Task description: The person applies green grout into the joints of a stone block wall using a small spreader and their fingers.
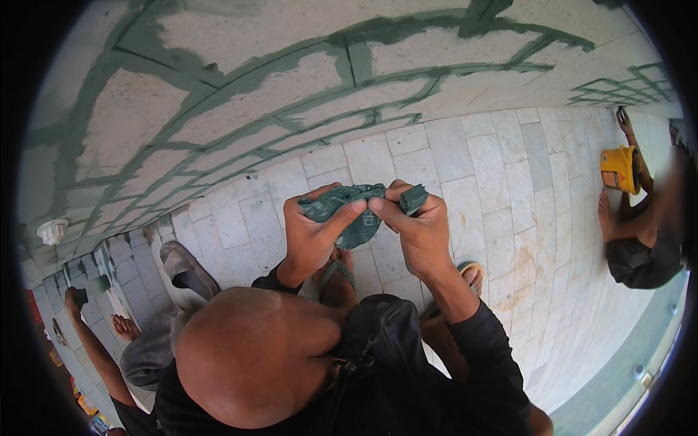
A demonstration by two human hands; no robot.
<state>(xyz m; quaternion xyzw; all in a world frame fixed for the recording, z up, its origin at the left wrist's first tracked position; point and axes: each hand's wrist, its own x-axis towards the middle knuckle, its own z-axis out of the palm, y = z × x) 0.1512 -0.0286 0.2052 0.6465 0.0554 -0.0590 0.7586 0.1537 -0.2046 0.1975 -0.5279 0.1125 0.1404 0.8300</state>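
Both hands are raised in front of me, thumbs close together, pinching a crumpled green plastic bag [358,231] that looks smeared with dark green paste. My left hand [309,236] closes on its left part, the fingers mostly hidden behind it. Thumb and fingers of my right hand [422,236] grip the right part. A dark green end [414,199] sticks out between the right fingers; whether it belongs to the bag I cannot tell. The bag's lower part hangs between the two hands, above the tiled floor [502,240].
Ahead stands a pale stone wall [280,109] with green joint lines. A white round fitting [52,231] sits at its left. At the right, a person is beside a yellow bucket [620,170]. Another person's hand [73,301] at the left holds a dark pad. A grey slipper [187,269] lies nearby.
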